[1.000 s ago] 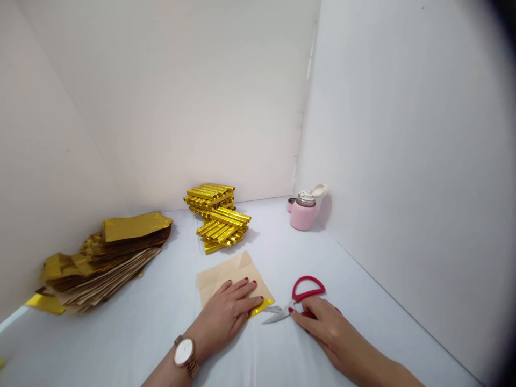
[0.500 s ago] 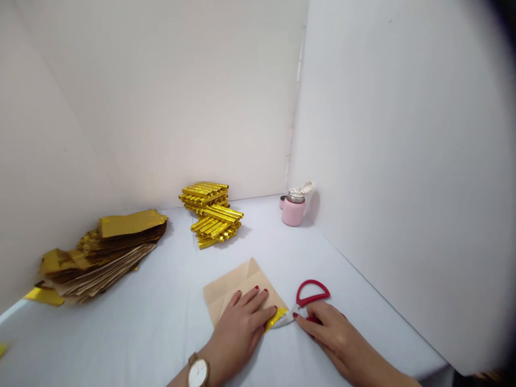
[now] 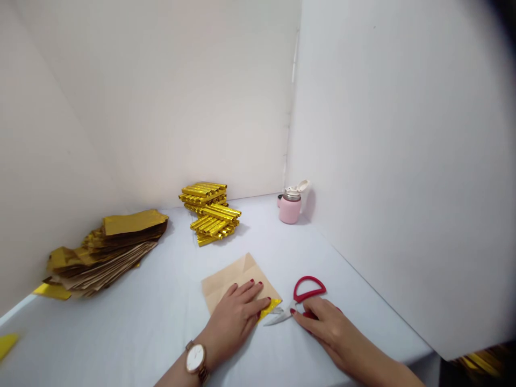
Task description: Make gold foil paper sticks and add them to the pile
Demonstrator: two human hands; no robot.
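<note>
A square of tan paper (image 3: pixel 226 278) lies on the white-covered table, its near right corner showing a gold foil side (image 3: pixel 272 307). My left hand (image 3: pixel 237 312), wearing a wristwatch, presses on the paper with fingers spread flat and the index fingertip on the gold part. To its right, my right hand (image 3: pixel 328 325) is closed on a pair of scissors (image 3: pixel 309 288) with red handles; one handle loop stands clear of the hand, the other is mostly hidden. The blades point left, slightly apart, just beside the gold corner.
Rolled gold foil sticks (image 3: pixel 212 212) are piled crosswise at the back. A thick stack of gold and tan sheets (image 3: pixel 108 250) leans at the left. A pink bottle (image 3: pixel 290 208) with a raised white lid stands near the right wall (image 3: pixel 382 188).
The scissors' blades, earlier against the gold corner, now lie slightly apart from it, with both blade tips showing. My left hand stays flat on the paper. The whole view has shifted a little.
</note>
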